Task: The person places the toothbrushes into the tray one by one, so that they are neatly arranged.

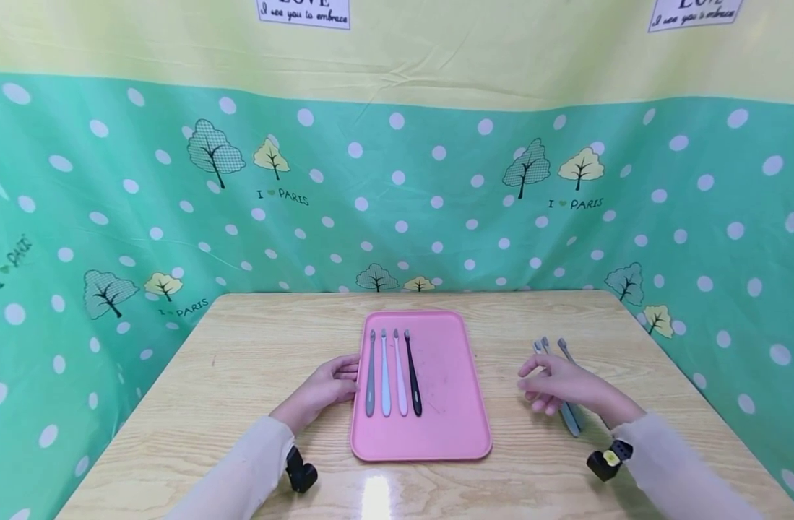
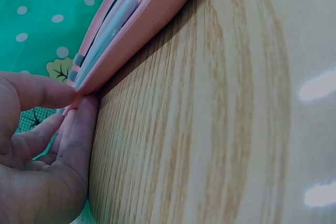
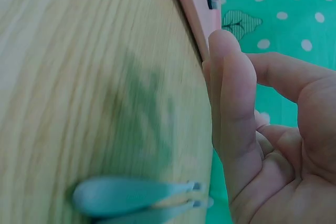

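Note:
A pink tray (image 1: pixel 451 386) lies on the table. Side by side within it are a grey toothbrush (image 1: pixel 370 379), a light blue toothbrush (image 1: pixel 385 375), a pink toothbrush (image 1: pixel 399 375) and a black toothbrush (image 1: pixel 413 379), heads toward the far side. My left hand (image 1: pixel 328 383) holds the tray's left rim; fingertips (image 2: pixel 89 106) meet the rim in the left wrist view. To the tray's right, my right hand (image 1: pixel 559 383) hovers with loosely bent fingers and nothing in them. Beneath it lie loose toothbrushes (image 1: pixel 571 419), partly hidden by the hand; blue-grey handles (image 3: pixel 121 195) show in the right wrist view.
The light wooden table (image 1: pixel 260 325) carries the tray and the loose toothbrushes. A green dotted curtain (image 1: pixel 397 202) hangs behind the table and along both sides. Each wrist wears a small black camera, as on the left one (image 1: pixel 300 473).

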A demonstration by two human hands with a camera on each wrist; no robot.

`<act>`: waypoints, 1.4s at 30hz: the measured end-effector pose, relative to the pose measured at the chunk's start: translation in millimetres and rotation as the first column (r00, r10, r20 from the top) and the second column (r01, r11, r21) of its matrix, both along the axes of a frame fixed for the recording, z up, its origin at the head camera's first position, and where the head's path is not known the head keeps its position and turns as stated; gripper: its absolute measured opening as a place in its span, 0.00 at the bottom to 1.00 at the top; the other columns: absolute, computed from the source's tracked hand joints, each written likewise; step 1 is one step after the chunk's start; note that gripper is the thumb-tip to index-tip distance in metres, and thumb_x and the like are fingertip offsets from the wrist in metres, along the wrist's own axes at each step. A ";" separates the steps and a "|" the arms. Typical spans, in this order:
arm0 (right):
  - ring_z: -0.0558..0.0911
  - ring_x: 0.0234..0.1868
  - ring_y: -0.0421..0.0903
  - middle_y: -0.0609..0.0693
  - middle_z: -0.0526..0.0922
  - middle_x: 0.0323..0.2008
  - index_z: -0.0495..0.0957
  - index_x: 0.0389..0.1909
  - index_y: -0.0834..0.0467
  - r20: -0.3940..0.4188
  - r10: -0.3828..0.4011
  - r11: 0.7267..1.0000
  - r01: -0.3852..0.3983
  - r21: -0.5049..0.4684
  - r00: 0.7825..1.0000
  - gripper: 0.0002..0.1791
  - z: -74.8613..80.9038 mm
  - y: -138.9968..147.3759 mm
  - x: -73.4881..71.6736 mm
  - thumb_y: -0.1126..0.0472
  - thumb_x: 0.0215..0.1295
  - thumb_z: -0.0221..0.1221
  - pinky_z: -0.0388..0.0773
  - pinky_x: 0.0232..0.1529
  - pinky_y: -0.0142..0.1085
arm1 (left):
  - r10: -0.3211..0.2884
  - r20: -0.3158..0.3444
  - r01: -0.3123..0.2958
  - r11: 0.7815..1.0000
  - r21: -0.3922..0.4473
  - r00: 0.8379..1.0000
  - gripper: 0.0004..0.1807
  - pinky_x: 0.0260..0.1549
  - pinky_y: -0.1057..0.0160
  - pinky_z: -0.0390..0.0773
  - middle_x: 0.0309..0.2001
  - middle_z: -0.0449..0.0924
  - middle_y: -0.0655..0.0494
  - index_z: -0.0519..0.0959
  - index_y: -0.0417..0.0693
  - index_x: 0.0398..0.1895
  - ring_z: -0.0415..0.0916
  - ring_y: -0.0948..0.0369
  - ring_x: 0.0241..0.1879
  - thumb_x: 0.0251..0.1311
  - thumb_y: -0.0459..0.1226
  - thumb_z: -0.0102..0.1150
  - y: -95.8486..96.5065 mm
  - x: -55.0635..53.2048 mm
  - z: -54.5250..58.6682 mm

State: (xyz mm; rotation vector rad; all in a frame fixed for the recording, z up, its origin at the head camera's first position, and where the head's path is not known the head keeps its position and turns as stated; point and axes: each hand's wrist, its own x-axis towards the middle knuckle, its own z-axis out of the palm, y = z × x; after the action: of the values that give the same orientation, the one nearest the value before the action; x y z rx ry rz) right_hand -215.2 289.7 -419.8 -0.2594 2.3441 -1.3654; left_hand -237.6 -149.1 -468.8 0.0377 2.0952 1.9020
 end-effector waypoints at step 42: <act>0.80 0.28 0.49 0.51 0.79 0.32 0.75 0.48 0.65 -0.178 -0.138 0.957 0.177 0.230 0.974 0.18 -10.6 47.6 28.0 0.64 0.60 0.68 0.81 0.19 0.38 | -0.003 0.002 0.003 1.000 -0.001 1.000 0.36 0.52 0.58 0.83 0.61 0.69 0.38 0.62 0.34 0.73 0.75 0.49 0.57 0.59 0.23 0.59 -1.2 0.5 -0.5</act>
State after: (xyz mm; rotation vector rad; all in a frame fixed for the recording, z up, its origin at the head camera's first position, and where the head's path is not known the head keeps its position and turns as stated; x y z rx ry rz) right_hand -187.3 337.3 -430.3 -0.1134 2.6889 -1.1435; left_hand -237.1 -150.3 -469.3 0.0381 2.0936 1.8981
